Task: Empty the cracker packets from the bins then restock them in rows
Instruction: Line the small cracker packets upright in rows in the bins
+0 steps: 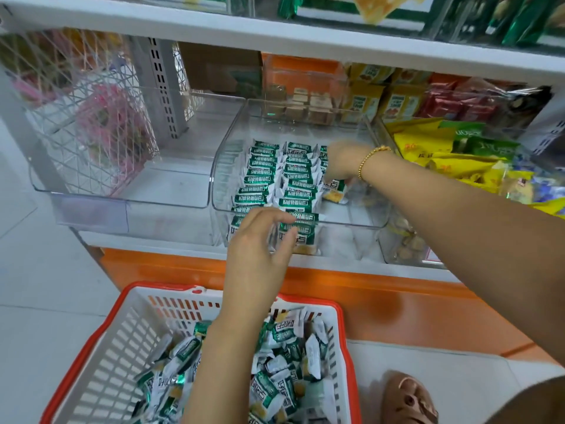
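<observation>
Green-and-white cracker packets point(275, 179) stand in two neat rows inside a clear plastic bin point(348, 223) on the shelf. My right hand point(342, 160) reaches into the bin at the start of a third row and holds a packet point(334, 186) under its fingers. My left hand point(260, 240) hovers at the bin's front edge, fingers loosely spread and touching the front packets point(301, 232). Below, a white basket with a red rim point(91, 341) holds several loose packets point(284, 362).
A second clear bin point(122, 200) stands to the left with nothing visible in it. Yellow and green snack bags point(452, 154) fill the bin to the right. A white shelf point(275, 35) overhangs above. An orange base panel point(382, 304) runs below, and a sandalled foot point(409, 399) stands beside the basket.
</observation>
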Demonstrator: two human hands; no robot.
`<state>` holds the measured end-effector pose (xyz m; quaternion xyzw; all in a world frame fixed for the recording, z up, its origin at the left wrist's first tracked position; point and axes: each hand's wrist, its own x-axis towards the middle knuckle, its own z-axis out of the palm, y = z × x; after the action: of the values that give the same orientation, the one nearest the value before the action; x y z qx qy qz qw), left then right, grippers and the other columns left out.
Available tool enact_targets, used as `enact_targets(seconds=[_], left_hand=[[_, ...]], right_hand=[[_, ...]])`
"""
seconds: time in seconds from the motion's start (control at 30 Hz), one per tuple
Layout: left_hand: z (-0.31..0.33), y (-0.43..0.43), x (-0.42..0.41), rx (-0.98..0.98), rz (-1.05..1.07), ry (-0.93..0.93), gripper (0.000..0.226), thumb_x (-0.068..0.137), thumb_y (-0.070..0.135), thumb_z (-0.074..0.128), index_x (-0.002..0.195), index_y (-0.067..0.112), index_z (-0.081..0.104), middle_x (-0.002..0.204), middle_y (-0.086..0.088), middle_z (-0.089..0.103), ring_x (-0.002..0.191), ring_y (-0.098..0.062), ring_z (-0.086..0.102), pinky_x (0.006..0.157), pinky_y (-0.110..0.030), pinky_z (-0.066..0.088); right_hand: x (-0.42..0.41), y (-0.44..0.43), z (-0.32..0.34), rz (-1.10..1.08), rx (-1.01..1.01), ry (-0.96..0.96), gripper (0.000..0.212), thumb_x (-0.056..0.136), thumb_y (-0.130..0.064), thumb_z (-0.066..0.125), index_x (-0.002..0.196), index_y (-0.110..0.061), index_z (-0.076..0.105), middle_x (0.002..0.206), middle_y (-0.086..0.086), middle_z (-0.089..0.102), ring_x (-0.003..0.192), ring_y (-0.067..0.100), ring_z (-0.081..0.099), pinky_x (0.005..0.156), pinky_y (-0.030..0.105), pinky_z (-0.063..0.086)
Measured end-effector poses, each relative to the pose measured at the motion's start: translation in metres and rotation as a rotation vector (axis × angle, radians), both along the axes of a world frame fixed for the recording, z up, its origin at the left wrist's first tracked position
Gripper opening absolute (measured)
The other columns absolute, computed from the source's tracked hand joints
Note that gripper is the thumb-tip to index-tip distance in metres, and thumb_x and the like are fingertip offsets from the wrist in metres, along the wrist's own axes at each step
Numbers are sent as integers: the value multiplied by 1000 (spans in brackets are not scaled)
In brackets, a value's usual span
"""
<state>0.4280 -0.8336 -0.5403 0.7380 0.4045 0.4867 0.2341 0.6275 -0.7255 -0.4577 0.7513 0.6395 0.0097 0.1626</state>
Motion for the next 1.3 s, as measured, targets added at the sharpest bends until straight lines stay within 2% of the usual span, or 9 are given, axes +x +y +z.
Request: enact_targets(seconds=[0.17,0.37,0.53,0.6,0.67,0.8,1.03,1.2,1.3], left_hand=[[-20,-25,-24,-121,89,-76,24,92,27,61,69,22,55,73,10,59,74,-1,56,62,-11,39],[-99,-51,-64,-498,48,472,40,94,29,55,59,16,42,50,2,40,45,-10,35,45,-22,23],[-158,-79,-80,-806,-54,593,32,93,16,57,62,20,47,59,5,45,51,-7,39,47,-13,29],[-170,-88,-74,-887,-60,615,15,91,16,60,76,18,56,70,3,53,57,-6,45,50,-15,37],[-178,-93,-63,-946,-65,604,10,92,19,60,99,11,60,88,-8,61,64,-10,53,59,-27,46],[-193,-95,-41,-1098,-81,489,56,96,25,56,145,9,33,133,-14,51,94,-22,58,75,-28,45],[-206,-88,-36,-1056,-52,729,66,93,2,52,148,6,18,124,-21,50,61,-16,44,46,-27,35],[-206,-77,-36,-1039,-173,856,58,83,16,72,132,2,45,124,-16,54,110,-31,54,87,-37,49],[-206,-75,-42,-1036,-212,814,61,76,16,79,128,6,51,130,-13,52,114,-29,52,87,-33,45]], right_hand=[[-32,-78,20,121,223,206,37,91,-35,60,67,-8,50,67,5,49,63,20,47,47,26,30],[-65,-174,-37,174,-144,564,36,88,-40,64,75,-7,57,72,10,56,62,15,44,54,27,34],[-70,-192,-142,43,-367,478,39,92,-31,61,61,-14,43,63,1,42,53,12,36,47,23,28],[-70,-200,-175,-21,-375,487,23,89,-31,65,96,-9,61,94,9,60,79,17,55,63,26,43],[-69,-206,-197,-112,-323,563,59,88,-32,68,134,-4,44,129,15,51,115,26,52,88,31,46],[-72,-211,-214,-197,-153,641,65,90,-29,64,140,-2,33,139,18,41,122,29,49,91,31,44],[-70,-212,-235,-88,-215,563,67,88,-10,63,147,-16,32,128,15,54,107,30,59,85,37,52],[-65,-207,-237,80,-253,466,74,79,22,43,141,-18,40,150,18,25,126,33,44,76,33,43],[-61,-204,-241,119,-218,441,62,80,18,46,130,-19,50,142,16,36,119,32,49,73,30,39]])
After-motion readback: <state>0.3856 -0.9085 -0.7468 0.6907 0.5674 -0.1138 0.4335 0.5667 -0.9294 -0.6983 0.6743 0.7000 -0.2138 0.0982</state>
